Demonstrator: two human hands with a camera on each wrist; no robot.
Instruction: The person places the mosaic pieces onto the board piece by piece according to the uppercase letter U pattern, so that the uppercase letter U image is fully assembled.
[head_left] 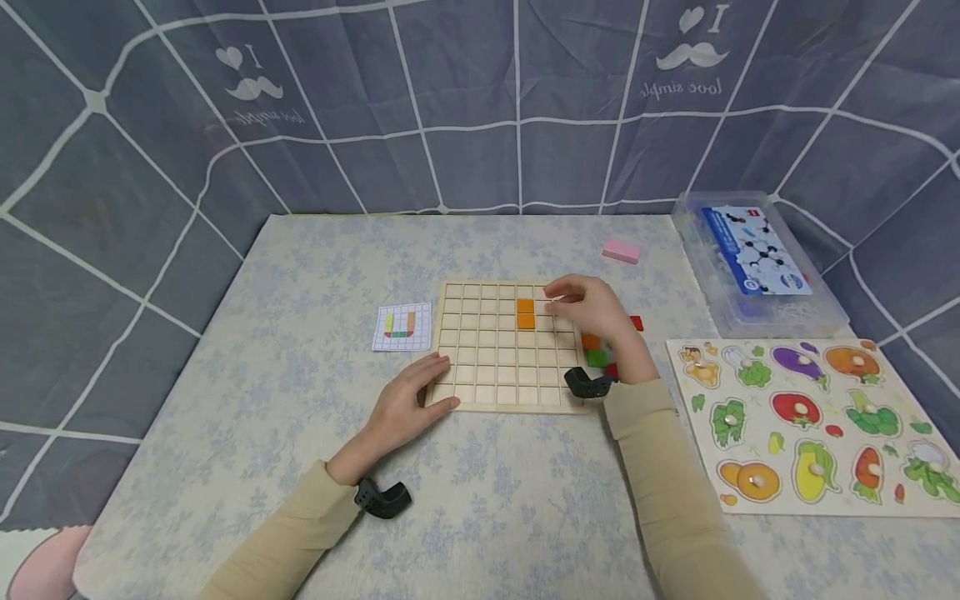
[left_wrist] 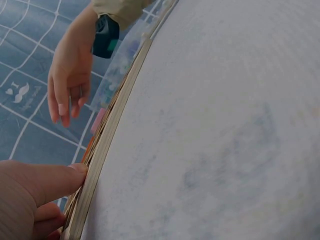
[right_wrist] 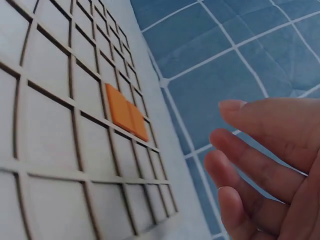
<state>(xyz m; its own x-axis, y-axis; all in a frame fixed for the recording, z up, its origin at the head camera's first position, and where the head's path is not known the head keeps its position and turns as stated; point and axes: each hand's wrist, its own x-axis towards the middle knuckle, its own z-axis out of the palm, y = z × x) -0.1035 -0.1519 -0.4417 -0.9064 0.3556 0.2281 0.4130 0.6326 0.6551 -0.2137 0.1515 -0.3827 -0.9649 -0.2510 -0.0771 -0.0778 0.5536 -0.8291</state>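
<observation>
A wooden grid board (head_left: pixel 487 350) lies in the middle of the table, with two orange square tiles (head_left: pixel 526 314) in neighbouring cells near its far side. My left hand (head_left: pixel 405 398) rests at the board's near left corner. In the left wrist view its thumb (left_wrist: pixel 65 180) touches the board's edge. Over the board's far right part hovers my right hand (head_left: pixel 592 308), its fingers loosely bent. The right wrist view shows nothing between those fingers (right_wrist: pixel 255 155), which are apart from the orange tiles (right_wrist: pixel 125 112).
Left of the board lies a pattern card (head_left: pixel 402 327). Orange, green (head_left: pixel 596 358) and red tiles sit by its right edge, partly behind my right arm. A pink block (head_left: pixel 621 251), a clear plastic box (head_left: pixel 757 262) and a vegetable puzzle board (head_left: pixel 757 367) are further right.
</observation>
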